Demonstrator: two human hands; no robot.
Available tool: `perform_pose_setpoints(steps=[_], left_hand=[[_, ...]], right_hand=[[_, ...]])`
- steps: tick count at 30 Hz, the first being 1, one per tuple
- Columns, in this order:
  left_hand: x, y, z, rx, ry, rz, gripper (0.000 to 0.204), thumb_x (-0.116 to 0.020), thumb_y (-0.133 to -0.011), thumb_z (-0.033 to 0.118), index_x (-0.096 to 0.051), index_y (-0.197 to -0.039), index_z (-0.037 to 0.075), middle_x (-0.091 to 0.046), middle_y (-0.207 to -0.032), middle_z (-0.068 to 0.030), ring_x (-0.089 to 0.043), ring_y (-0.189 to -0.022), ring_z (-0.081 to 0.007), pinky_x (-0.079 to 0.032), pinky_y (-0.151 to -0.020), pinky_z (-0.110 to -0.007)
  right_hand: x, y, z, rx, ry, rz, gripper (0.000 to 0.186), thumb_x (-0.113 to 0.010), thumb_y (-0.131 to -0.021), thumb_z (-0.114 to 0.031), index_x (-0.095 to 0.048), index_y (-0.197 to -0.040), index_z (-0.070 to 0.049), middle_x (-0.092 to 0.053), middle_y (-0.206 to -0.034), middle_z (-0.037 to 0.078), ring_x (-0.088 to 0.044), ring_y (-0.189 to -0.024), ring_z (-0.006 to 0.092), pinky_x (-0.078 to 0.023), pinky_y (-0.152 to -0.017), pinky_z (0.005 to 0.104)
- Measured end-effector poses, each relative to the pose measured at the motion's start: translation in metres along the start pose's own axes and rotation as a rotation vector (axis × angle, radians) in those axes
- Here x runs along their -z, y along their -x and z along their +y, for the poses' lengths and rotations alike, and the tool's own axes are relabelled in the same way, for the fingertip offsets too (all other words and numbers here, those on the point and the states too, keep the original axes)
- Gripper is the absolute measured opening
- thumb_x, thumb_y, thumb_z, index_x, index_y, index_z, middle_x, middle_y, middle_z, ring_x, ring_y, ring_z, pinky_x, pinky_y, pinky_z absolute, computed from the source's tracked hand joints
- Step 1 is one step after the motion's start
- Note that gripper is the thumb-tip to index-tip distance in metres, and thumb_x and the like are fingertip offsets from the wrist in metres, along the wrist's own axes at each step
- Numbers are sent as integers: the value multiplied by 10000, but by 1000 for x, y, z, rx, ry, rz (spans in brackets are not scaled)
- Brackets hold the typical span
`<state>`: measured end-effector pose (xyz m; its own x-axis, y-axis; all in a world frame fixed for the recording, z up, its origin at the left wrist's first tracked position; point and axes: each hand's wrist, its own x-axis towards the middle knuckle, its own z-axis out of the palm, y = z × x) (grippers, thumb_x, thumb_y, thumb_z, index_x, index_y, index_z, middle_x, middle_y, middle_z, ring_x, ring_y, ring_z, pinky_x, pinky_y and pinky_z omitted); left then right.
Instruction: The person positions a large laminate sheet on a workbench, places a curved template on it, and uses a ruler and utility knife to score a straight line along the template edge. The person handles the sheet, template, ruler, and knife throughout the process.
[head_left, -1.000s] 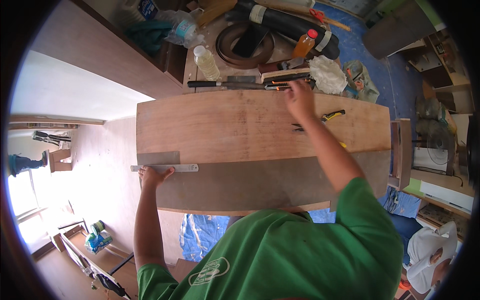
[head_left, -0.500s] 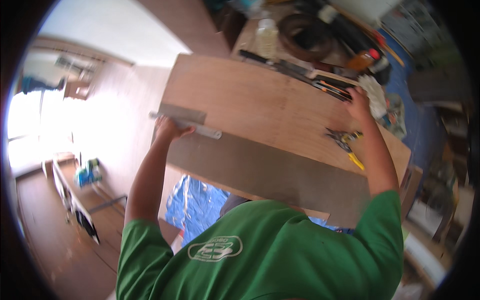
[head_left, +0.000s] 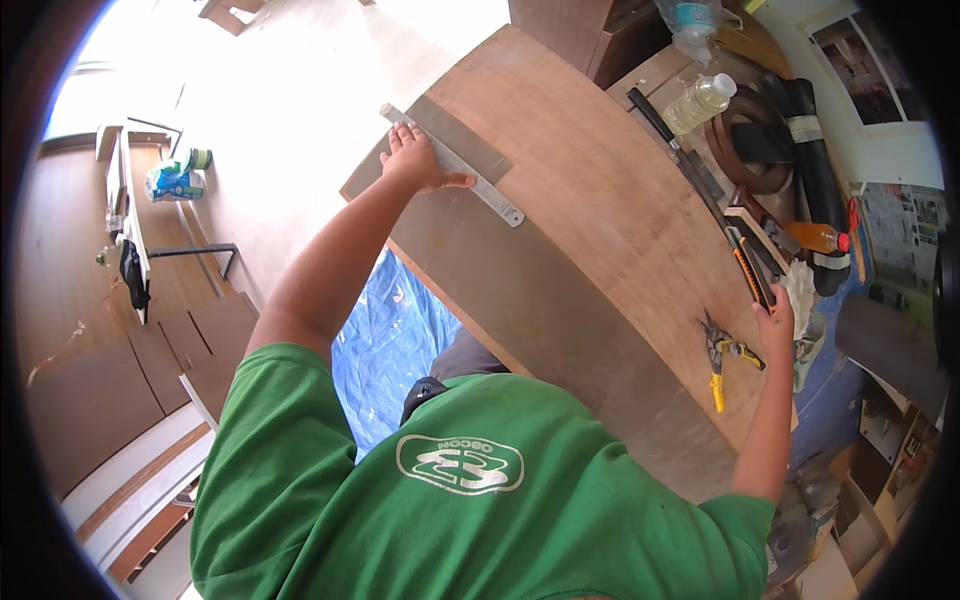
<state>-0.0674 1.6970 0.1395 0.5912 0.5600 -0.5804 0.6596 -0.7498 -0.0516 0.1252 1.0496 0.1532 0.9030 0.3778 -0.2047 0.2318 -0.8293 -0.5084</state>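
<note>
My left hand (head_left: 412, 162) lies with its fingers stretched over a metal ruler (head_left: 488, 194), pressing it down. Under the ruler is a grey-brown sheet (head_left: 530, 300), with a short patch of the same colour (head_left: 462, 135) beyond it. Both rest on a wide wooden board (head_left: 590, 130). On the right, my right hand (head_left: 776, 318) has its fingers closed at the end of an orange and black utility knife (head_left: 746, 264) near the board's far edge. Tin snips (head_left: 717, 358) with yellow handles lie on the board, to the left of my right forearm.
Beyond the board stand a clear bottle (head_left: 700, 103), a brown coiled strip (head_left: 745, 140), black rolls (head_left: 815, 150) and an orange bottle with a red cap (head_left: 818, 237). A white cloth (head_left: 802, 285) lies near my right hand. Blue tarp (head_left: 395, 320) shows below the board.
The view has swung, so the board now slants down to the right. My left fingers look more spread over the ruler. My right hand stays at the utility knife.
</note>
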Motion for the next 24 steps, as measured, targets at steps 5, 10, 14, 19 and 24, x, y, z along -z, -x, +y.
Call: perform_pose_setpoints(steps=[5, 10, 14, 19, 24], left_hand=[[-4, -6, -2, -1, 24, -11, 1628, -845, -536, 825, -47, -1595, -119, -36, -1681, -330, -5, -1584, -442, -198, -1247, -577], [-2, -5, -2, 3, 36, -10, 1632, -853, -533, 818, -39, -1602, -107, -26, -1686, -322, 1, -1586, -439, -231, -1223, -624], [-4, -6, -4, 6, 38, -9, 1631, -851, -538, 819, -34, -1601, -109, -20, -1686, -324, 6, -1585, -442, -237, -1220, -624], [-5, -11, -4, 5, 26, -22, 1628, -849, -549, 816, -20, -1599, -112, -15, -1686, -324, 8, -1585, -443, -242, -1216, -624], [-3, -7, 0, 8, 22, -19, 1626, -850, -555, 812, -15, -1597, -116, -15, -1684, -328, 11, -1585, -444, -237, -1217, -628]], right_hand=[[-13, 47, -136, -486, -1089, -348, 513, -680, -834, -9, -481, -1306, -35, -699, -1026, 176, -723, -729, 231, -592, -625, 312], [-84, 60, -191, -380, -1312, -595, 629, -706, -802, -42, -446, -1374, -46, -656, -946, 143, -664, -714, 224, -566, -641, 360], [-113, 49, -246, -346, -1455, -688, 571, -683, -857, -46, -442, -1374, -24, -630, -957, 124, -644, -778, 201, -550, -690, 358], [-131, 35, -273, -241, -1356, -677, 418, -614, -968, -52, -459, -1353, 3, -638, -977, 122, -646, -786, 187, -553, -702, 344], [-133, 30, -275, -225, -1299, -663, 379, -652, -987, -125, -488, -1301, 9, -656, -954, 113, -658, -761, 176, -558, -683, 328]])
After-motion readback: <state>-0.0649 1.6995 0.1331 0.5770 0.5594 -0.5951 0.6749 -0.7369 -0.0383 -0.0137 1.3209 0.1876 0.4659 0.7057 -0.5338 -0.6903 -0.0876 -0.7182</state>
